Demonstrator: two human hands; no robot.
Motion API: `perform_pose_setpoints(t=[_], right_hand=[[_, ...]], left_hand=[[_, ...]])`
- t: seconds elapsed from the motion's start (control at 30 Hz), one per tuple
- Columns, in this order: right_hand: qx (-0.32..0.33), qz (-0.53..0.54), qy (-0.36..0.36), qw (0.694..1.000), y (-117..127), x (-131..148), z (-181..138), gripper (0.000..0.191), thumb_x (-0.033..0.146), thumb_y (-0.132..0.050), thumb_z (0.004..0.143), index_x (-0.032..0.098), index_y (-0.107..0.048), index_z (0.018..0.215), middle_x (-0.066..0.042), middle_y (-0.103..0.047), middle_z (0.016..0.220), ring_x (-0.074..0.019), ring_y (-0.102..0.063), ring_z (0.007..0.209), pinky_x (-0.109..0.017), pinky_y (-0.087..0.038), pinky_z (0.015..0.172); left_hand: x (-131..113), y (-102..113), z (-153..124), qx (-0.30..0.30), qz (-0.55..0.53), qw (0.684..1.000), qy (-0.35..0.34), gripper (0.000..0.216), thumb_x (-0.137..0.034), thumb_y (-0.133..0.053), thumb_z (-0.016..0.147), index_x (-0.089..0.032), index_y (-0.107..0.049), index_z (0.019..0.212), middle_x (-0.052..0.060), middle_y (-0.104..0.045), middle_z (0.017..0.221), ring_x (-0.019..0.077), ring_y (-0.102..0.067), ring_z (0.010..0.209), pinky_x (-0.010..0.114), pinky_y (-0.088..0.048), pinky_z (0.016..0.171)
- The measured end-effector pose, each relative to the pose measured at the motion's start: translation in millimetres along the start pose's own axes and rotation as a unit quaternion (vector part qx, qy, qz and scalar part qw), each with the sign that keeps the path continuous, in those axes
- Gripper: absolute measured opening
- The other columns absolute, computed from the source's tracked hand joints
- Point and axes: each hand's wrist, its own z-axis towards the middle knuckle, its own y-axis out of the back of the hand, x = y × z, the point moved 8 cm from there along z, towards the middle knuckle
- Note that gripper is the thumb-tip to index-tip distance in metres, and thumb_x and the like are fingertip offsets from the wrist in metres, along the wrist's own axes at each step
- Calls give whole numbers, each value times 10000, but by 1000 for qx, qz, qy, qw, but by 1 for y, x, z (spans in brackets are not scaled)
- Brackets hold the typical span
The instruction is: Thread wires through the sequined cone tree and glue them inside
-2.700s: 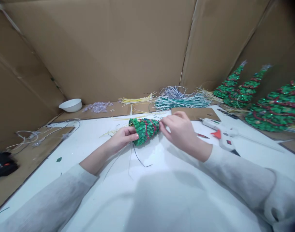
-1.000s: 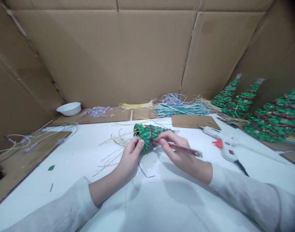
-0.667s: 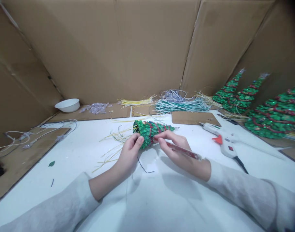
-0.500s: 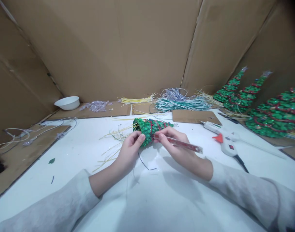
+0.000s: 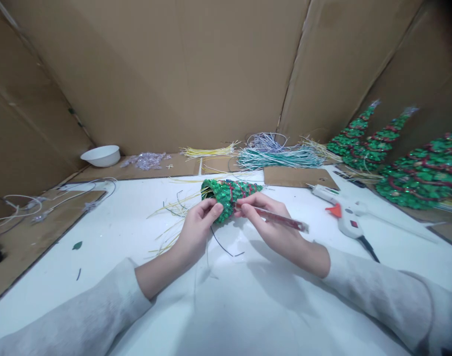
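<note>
A small green Christmas tree (image 5: 226, 190) with red garland lies on its side, its open base to the left and its tip to the right. Thin yellow wires (image 5: 174, 205) and a few dark ones stick out of the hollow base. My left hand (image 5: 202, 217) grips the tree at the base rim, thumb on the outside. In my right hand (image 5: 266, 215) is a reddish, flat slim tool, perhaps tweezers (image 5: 281, 220), held like a pen. Its tip meets the tree's near side, where my fingers partly hide it.
A white glue gun (image 5: 346, 217) with an orange trigger lies at right. Finished-looking trees (image 5: 422, 173) stand at far right. Along the back are wire bundles (image 5: 278, 159), clear star pieces (image 5: 146, 160) and a white bowl (image 5: 102, 155). Wired lights (image 5: 63, 200) lie at left.
The tree and my left hand have shifted slightly left. My right hand keeps the tool against the tree, at nearly the same angle.
</note>
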Motion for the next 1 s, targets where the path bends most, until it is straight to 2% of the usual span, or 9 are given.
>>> perform_pose_setpoints(t=[0.2,0.37,0.47,0.53,0.63,0.7,0.77,0.9,1.0], right_hand=[[11,-73,107,991,-5,9,-6,114,238,-504,881,183,-585,939,-19,-681,848,-124,-653,754,-225,-500,667],[13,-148,230,962,-9,27,-14,103,187,-505,883,148,-572,951,-49,-664,872,-110,-624,765,-203,-486,679],[25,-166,270,948,-12,33,-17,114,180,-488,891,137,-568,960,-61,-660,871,-118,-617,777,-212,-486,693],[26,-153,243,957,-11,31,-14,116,197,-483,892,152,-575,948,-50,-664,863,-123,-623,778,-221,-489,695],[17,-97,116,988,-4,16,-5,131,247,-473,893,182,-583,917,-18,-665,808,-124,-635,737,-218,-491,640],[5,-68,44,997,0,9,-2,138,271,-475,887,187,-580,917,-11,-666,799,-128,-638,725,-220,-485,622],[2,-76,18,997,2,8,0,150,286,-473,884,187,-585,880,-11,-664,783,-134,-631,717,-231,-469,629],[31,-127,9,991,0,10,2,275,321,-423,905,187,-589,731,-6,-639,687,-134,-597,664,-239,-415,591],[41,-113,-16,993,-1,5,2,305,341,-410,910,185,-590,719,-7,-641,686,-134,-596,667,-243,-413,594]], left_hand=[[-4,2,-3,-31,1,999,-23,194,-349,-625,790,-163,-575,817,-7,-512,770,127,-449,760,248,-355,715],[-8,-2,-8,-36,-7,999,-28,179,-341,-599,806,-166,-560,809,-1,-499,758,138,-456,765,263,-370,733],[-10,-6,-10,-27,-16,999,-28,184,-349,-590,809,-172,-548,777,-3,-497,746,134,-445,731,267,-380,734],[-11,-6,-10,-27,-8,999,-29,191,-356,-596,803,-174,-545,775,-5,-502,747,134,-443,730,262,-379,731],[-11,-5,-8,-30,25,999,-19,221,-383,-602,792,-174,-537,766,-18,-486,716,130,-431,703,243,-361,675],[-11,-4,-6,-33,53,998,-16,240,-404,-602,785,-177,-531,759,-26,-472,693,128,-417,674,237,-341,632],[-12,-3,-6,-28,75,997,-23,238,-412,-591,790,-181,-533,779,-22,-483,709,133,-425,681,238,-338,629],[-18,0,-5,-18,129,990,-47,215,-397,-554,815,-182,-544,811,-2,-512,774,153,-455,755,253,-351,683],[-20,4,-4,-15,151,987,-42,208,-380,-587,790,-174,-558,783,-1,-509,752,152,-449,736,265,-351,693]])
